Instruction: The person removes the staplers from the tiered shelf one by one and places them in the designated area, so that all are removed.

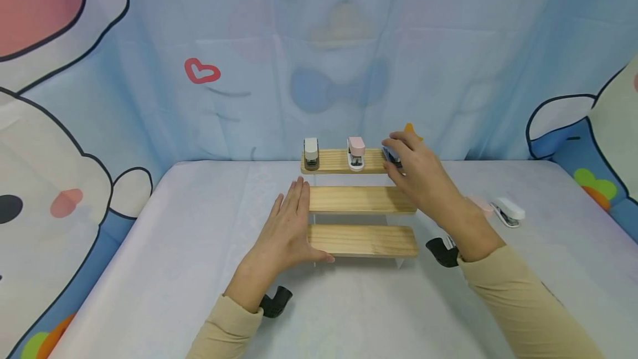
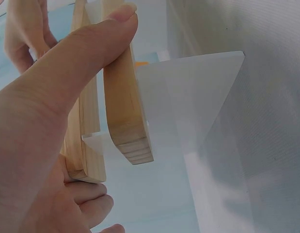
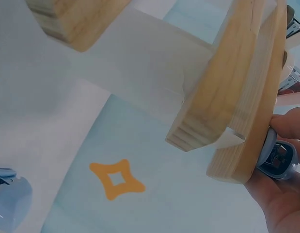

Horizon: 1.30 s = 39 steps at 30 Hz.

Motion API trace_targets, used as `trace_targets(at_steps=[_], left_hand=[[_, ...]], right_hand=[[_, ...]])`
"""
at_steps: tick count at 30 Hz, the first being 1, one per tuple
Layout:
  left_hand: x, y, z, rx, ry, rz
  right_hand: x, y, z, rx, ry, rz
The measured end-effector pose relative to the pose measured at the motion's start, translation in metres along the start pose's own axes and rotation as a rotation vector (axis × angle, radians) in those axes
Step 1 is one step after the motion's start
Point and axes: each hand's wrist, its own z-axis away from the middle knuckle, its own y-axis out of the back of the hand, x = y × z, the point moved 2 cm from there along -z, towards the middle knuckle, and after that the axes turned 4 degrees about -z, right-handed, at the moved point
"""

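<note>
A three-step wooden display stand (image 1: 363, 240) with pale boards on translucent side panels stands on the table. My left hand (image 1: 286, 231) rests against its left end, fingers straight along the side and thumb on the lowest board's front edge. On the top board, my right hand (image 1: 416, 168) pinches a small blue stapler (image 3: 276, 158) at the right end, partly hidden by the fingers. A white stapler with a dark base (image 1: 311, 154) stands upright at that board's left end. Between the two stands a pink stapler with a white base (image 1: 356, 154).
Right of the stand, a white stapler (image 1: 508, 212) lies on the white-covered table (image 1: 199, 226), beside a pink one (image 1: 480, 204) partly behind my right forearm. A blue object (image 3: 11, 201) is cut off at the right wrist view's edge. Behind hangs a printed blue curtain (image 1: 239, 115).
</note>
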Motion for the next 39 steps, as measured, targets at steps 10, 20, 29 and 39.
trace_targets(at_steps=[10,20,29,39], left_hand=[[0.001,0.0,0.001,0.003,-0.002,0.001],[0.001,0.0,0.001,0.009,0.001,-0.006],[0.001,0.0,0.0,-0.002,0.004,0.006],[0.0,-0.001,0.0,-0.007,0.008,0.005]], right_hand=[[0.001,0.003,0.002,-0.003,-0.02,-0.027],[0.004,0.014,0.008,0.027,-0.01,-0.048],[0.005,0.021,0.016,0.048,-0.026,-0.053],[0.009,0.029,0.03,0.096,-0.046,-0.037]])
